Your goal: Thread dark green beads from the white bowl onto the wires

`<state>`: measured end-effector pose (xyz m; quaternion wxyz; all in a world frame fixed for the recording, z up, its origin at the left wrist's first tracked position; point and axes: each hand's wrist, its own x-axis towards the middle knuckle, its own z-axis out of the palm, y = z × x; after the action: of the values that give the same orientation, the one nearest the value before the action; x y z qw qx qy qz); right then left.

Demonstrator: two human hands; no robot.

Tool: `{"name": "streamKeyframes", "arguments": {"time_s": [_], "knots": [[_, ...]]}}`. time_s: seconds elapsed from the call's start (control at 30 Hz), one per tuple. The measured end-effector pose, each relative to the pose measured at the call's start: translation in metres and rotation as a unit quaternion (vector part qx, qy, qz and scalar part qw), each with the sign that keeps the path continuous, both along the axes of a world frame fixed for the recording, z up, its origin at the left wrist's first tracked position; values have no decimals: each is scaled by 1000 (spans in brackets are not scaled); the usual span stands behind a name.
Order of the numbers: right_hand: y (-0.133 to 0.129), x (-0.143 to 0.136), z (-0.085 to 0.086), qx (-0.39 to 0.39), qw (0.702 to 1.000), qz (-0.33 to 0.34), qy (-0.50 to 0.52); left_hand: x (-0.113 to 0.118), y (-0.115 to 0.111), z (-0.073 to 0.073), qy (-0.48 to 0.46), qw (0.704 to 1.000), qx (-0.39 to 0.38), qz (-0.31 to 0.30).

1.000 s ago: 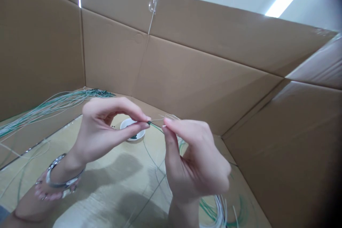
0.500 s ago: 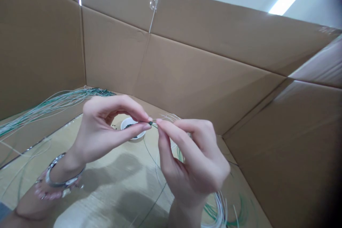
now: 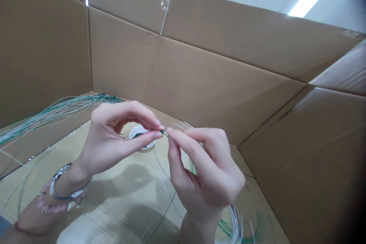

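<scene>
Pinching with both hands in the head view, only view here. Left hand (image 3: 107,141): thumb and index tips clamped on a small dark green end piece (image 3: 162,131), mostly hidden by the fingertips. Right hand (image 3: 206,164): thumb and index closed just beside it, apparently on a thin wire (image 3: 166,134); contact itself too small to confirm. So the end piece sits right at the left grip, between the two sets of fingertips.

Risks, my read: the piece is tiny and the left pinch is tip-only, so a slight roll of the thumb could pop it out. Wire looks thin; pushed off-axis it could bend or miss. Fingers block the sightline, so misalignment may go unnoticed. The white bowl (image 3: 140,128) with dark green pieces is just beyond the left grip; dropping the knuckles could knock it. A loose strand (image 3: 162,219) trails below the grip and could snag on a wrist.

Pose: left wrist comes in from lower left, fingers arched, thumb nearly straight underneath. Right forearm rises from below the grip, wrist bent inward, index extended, other fingers loosely curled. Both hands appear raised over the tabletop (image 3: 120,202).
</scene>
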<state>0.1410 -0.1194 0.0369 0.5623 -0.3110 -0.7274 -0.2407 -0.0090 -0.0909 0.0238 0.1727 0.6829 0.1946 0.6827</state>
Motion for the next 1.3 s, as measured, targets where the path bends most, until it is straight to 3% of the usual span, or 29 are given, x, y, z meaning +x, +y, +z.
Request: {"name": "streamKeyframes", "arguments": {"time_s": [0.2,0.37,0.57,1.13,1.3], "knots": [[-1,1,0,-8,1000,-14,-22,-2,-1,0,31,999,10,33],[-2,3,0,-60,998,13,-28,-2,1,0,16,1000,7,23],[1,1,1,-5,999,43,14,-1,2,2,23,1000,14,14],[10,-2,-7,-28,983,167,69,-1,3,2,-19,997,-16,-80],[10,0,-8,-28,985,155,74,-2,4,1,-24,996,-23,-80]]}}
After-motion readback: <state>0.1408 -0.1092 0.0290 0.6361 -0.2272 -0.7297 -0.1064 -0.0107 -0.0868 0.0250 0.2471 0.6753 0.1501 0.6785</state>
